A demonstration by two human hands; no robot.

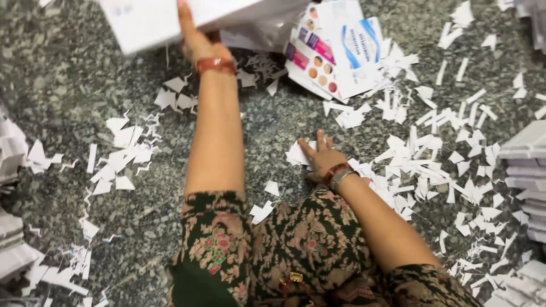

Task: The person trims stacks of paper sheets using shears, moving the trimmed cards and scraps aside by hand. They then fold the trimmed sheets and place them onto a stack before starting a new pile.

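On a speckled stone floor (68, 74), our left hand (196, 40) reaches to twelve o'clock, fingers gripping a white cardboard stack (148, 20) to pull it. Our right hand (321, 156) presses flat, fingers spread, on paper scraps (297, 154), bracing us.

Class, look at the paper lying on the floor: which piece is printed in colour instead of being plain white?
The flattened carton sheet at top centre, beside the left hand. It bears blue, pink and orange print; the scraps around it are plain white.
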